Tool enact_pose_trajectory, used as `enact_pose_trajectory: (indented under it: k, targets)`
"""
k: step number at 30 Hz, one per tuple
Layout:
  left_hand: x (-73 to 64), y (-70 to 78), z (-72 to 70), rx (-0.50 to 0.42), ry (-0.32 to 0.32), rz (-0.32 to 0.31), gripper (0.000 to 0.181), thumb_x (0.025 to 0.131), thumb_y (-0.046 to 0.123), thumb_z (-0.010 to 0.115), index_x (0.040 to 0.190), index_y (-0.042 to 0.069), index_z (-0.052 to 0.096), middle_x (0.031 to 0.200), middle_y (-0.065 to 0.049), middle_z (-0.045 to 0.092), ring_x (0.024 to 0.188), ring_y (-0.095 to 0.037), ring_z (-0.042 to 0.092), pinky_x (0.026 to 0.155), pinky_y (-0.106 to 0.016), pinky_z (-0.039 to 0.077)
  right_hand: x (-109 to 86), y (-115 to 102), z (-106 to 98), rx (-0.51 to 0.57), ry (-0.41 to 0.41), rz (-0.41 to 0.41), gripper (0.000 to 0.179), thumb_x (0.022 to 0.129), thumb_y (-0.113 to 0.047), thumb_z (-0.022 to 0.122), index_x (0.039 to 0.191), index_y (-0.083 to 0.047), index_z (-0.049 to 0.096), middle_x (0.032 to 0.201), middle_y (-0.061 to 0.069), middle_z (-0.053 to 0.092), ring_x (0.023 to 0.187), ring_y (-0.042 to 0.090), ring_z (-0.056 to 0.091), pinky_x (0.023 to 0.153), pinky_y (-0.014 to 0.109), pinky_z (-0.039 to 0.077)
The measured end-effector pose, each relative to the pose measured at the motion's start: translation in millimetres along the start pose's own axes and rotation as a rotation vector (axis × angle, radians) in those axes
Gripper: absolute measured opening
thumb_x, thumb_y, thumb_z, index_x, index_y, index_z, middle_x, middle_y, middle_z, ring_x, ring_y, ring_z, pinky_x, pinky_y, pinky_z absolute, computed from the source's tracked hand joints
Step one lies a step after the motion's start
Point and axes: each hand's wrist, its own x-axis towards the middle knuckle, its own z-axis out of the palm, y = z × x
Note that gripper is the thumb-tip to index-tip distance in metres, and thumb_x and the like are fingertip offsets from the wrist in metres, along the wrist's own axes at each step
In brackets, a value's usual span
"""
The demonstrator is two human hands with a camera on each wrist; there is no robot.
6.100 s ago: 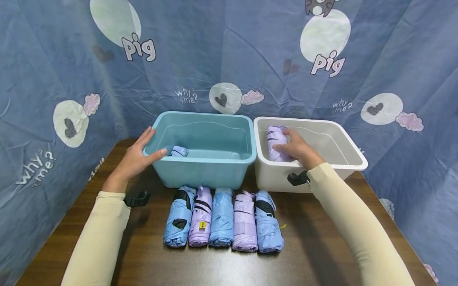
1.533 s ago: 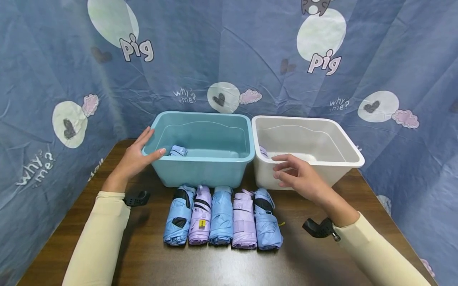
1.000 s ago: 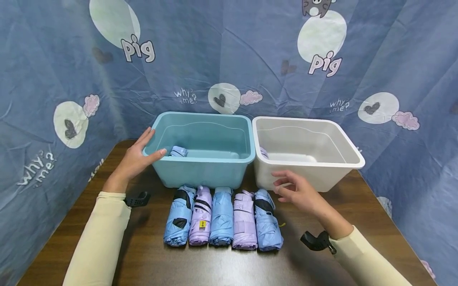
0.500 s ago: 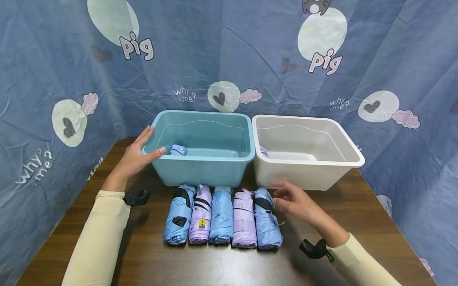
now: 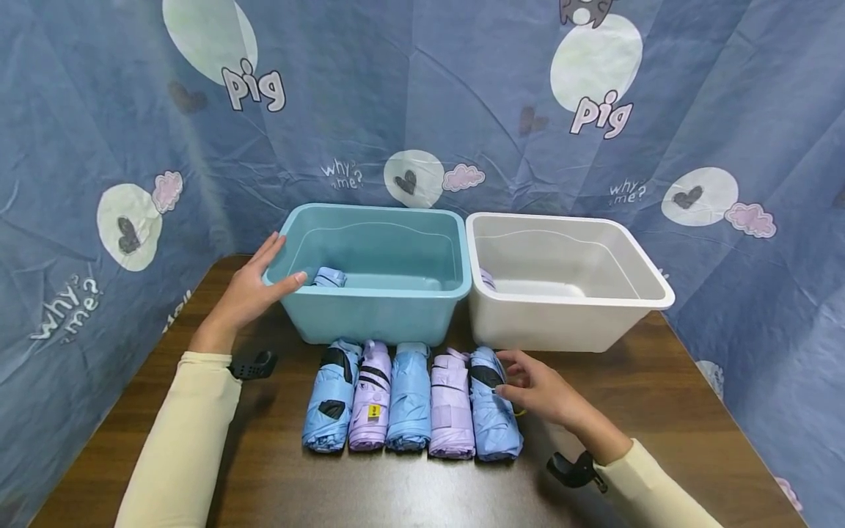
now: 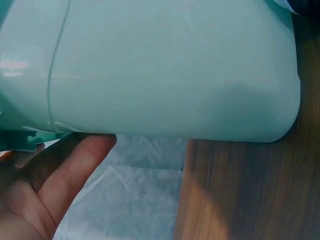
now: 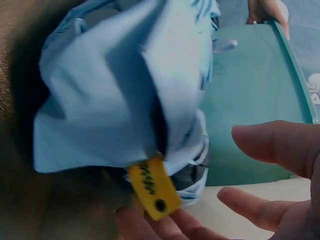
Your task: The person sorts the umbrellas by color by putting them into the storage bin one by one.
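Note:
Several folded umbrellas lie side by side in front of the bins, light blue and lilac by turns. Beside the rightmost blue umbrella (image 5: 496,425) is my right hand (image 5: 544,392), fingers spread and loosely bent at its upper right side. In the right wrist view that umbrella's yellow tag (image 7: 155,187) hangs by the fingertips; whether they touch it I cannot tell. My left hand (image 5: 247,297) rests on the left end of the teal bin (image 5: 376,319), thumb at the front rim, fingers straight along the side. A blue umbrella (image 5: 329,277) is partly visible inside that bin.
A white bin (image 5: 548,323) stands right against the teal one, with the end of a lilac umbrella (image 5: 487,279) showing inside. Both bins sit at the back of the brown wooden table (image 5: 264,477). Behind them hangs a blue printed curtain (image 5: 422,95).
My right hand first held a lilac umbrella in the white bin, let it go there, then came down and left to the rightmost blue umbrella. My left hand has stayed in place.

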Motion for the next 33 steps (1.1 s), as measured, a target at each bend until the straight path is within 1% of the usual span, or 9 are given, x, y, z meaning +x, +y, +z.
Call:
enact_pose_trajectory:
  k: [2,9,15,16,20,22,25,27,33]
  targets:
    - [0.2,0.1,0.5,-0.002,-0.003,-0.002,0.089,0.087,0.052,0.063,0.156,0.028,0.011,0.161,0.011,0.000,0.147,-0.032,0.002,0.105,-0.071,0.013,0.1,2.1,2.7,0.003,-0.008,-0.002,0.055,0.087,-0.015,0.070,0.136,-0.002,0.049,0.120,0.028,0.056,0.104,0.039,0.060,0.072,0.043,0.055]
    - [0.3,0.3,0.0,-0.010,0.004,0.005,0.089,0.087,0.051,0.064,0.156,0.028,0.012,0.161,0.012,0.001,0.147,-0.032,0.003,0.105,-0.071,0.014,1.1,4.9,11.1,-0.052,0.011,0.001,0.060,0.086,-0.020,0.072,0.139,-0.005,0.046,0.120,0.026,0.056,0.102,0.037,0.061,0.078,0.048,0.053]
    - [-0.1,0.6,0.4,-0.015,-0.004,-0.001,0.089,0.087,0.051,0.063,0.156,0.028,0.011,0.161,0.011,0.000,0.147,-0.032,0.002,0.105,-0.071,0.014,1.0,1.9,17.3,-0.096,0.007,-0.016,0.068,0.085,-0.022,0.075,0.142,-0.006,0.042,0.118,0.023,0.058,0.098,0.032,0.063,0.077,0.046,0.053]
    - [-0.3,0.3,0.3,-0.015,0.000,0.001,0.089,0.087,0.051,0.063,0.156,0.028,0.012,0.161,0.011,0.000,0.147,-0.032,0.003,0.106,-0.071,0.014,1.2,0.8,18.1,-0.105,0.006,-0.019,0.070,0.084,-0.023,0.075,0.143,-0.006,0.041,0.113,0.023,0.060,0.095,0.031,0.063,0.075,0.045,0.052]
    - [-0.7,-1.4,-0.1,-0.010,0.009,0.010,0.089,0.087,0.051,0.064,0.156,0.027,0.013,0.162,0.009,0.002,0.147,-0.032,0.004,0.106,-0.070,0.014,2.5,-1.0,21.7,-0.174,-0.001,-0.047,0.075,0.083,-0.029,0.076,0.146,-0.009,0.039,0.111,0.019,0.060,0.092,0.027,0.058,0.076,0.044,0.049]
    - [-1.1,-1.8,0.0,-0.011,0.011,0.008,0.089,0.087,0.051,0.065,0.156,0.026,0.014,0.162,0.009,0.003,0.147,-0.032,0.004,0.107,-0.069,0.014,2.5,-1.2,23.2,-0.207,-0.009,-0.070,0.077,0.083,-0.031,0.077,0.146,-0.010,0.039,0.111,0.018,0.058,0.093,0.026,0.056,0.079,0.046,0.048]
    - [-1.1,-1.5,0.1,-0.011,0.014,0.011,0.089,0.087,0.050,0.065,0.156,0.025,0.015,0.162,0.008,0.003,0.147,-0.031,0.004,0.107,-0.069,0.014,3.3,-1.1,25.5,-0.241,-0.012,-0.102,0.077,0.082,-0.032,0.077,0.146,-0.013,0.040,0.116,0.020,0.057,0.101,0.028,0.054,0.085,0.051,0.047]
    - [-0.7,-0.8,0.0,-0.014,0.014,0.013,0.089,0.087,0.050,0.065,0.156,0.025,0.014,0.161,0.010,0.003,0.147,-0.031,0.004,0.107,-0.069,0.013,4.1,-1.6,26.8,-0.248,-0.017,-0.100,0.076,0.082,-0.034,0.077,0.147,-0.016,0.041,0.116,0.021,0.056,0.102,0.029,0.054,0.084,0.052,0.047]
    - [-1.0,0.4,0.2,-0.016,0.009,0.007,0.089,0.087,0.051,0.064,0.156,0.026,0.014,0.162,0.009,0.002,0.147,-0.031,0.003,0.107,-0.070,0.013,5.5,-2.3,32.8,-0.289,-0.026,-0.089,0.071,0.081,-0.040,0.076,0.143,-0.023,0.047,0.108,0.018,0.053,0.094,0.025,0.053,0.077,0.043,0.048]
